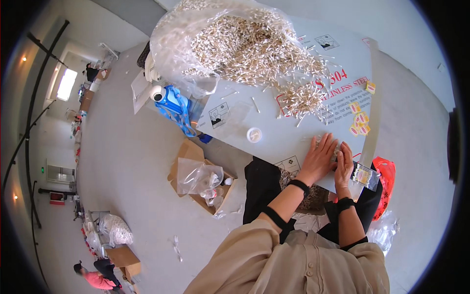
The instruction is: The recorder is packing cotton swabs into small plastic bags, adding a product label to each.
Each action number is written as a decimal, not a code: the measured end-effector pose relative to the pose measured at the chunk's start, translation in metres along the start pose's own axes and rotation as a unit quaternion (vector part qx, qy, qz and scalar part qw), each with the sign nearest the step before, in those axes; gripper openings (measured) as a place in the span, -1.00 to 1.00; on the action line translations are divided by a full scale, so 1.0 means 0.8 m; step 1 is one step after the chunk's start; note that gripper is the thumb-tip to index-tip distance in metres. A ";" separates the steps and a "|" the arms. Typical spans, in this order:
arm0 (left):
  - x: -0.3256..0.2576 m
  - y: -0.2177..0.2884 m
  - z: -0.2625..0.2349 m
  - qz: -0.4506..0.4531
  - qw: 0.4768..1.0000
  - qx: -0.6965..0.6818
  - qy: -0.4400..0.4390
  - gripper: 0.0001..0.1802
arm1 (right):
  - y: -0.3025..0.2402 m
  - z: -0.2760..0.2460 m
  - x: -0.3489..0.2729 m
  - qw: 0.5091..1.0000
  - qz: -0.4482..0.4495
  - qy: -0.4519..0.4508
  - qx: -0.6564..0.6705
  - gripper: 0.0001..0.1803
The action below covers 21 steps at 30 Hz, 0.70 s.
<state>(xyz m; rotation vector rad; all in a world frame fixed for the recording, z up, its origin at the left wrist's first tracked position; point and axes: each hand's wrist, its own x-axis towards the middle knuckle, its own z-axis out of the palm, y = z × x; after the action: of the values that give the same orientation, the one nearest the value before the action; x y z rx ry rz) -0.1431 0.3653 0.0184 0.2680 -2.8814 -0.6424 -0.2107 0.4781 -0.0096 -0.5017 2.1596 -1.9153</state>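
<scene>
**Hands on small packet at table's near edge**

I take the table [274, 132] as landmark, its protective film printed in red and black. At its far end I see the big clear bag [196, 44] spilling cotton swabs [254, 49] toward the middle. Off its left edge, on the floor: a blue bag [174, 105], then an open cardboard box [196, 171] holding plastic bags. Off its right near corner, a red bag [387, 176]. Right side: yellow-pink stickers [360, 122]. Centre: a small white cap [254, 134]. Near edge: left hand [320, 159] flat, fingers spread, pressing a clear swab packet [329, 147]; right hand [344, 164] curled against it. A filled swab packet [364, 175] lies just right.
</scene>
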 end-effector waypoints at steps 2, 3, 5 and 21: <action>0.014 -0.003 0.000 -0.017 0.996 0.066 0.049 -0.13 | -0.002 0.003 -0.001 1.000 0.014 -0.008 0.022 -0.65; 0.016 -0.005 0.000 -0.019 0.996 0.066 0.050 -0.13 | -0.004 0.003 -0.002 1.000 -0.002 -0.006 0.007 -0.65; 0.015 -0.007 0.001 -0.030 0.998 0.050 0.040 -0.11 | -0.007 0.005 -0.004 1.000 -0.019 -0.005 -0.008 -0.64; -0.021 -0.003 -0.043 -0.037 0.997 0.039 0.048 -0.33 | -0.014 -0.015 -0.007 0.995 0.010 0.083 0.056 -0.68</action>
<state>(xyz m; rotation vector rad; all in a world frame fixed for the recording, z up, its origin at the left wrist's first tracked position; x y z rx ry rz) -0.1189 0.3527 0.0458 0.4069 -2.8185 -0.5151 -0.2088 0.4902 0.0023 -0.3089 2.1294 -2.1211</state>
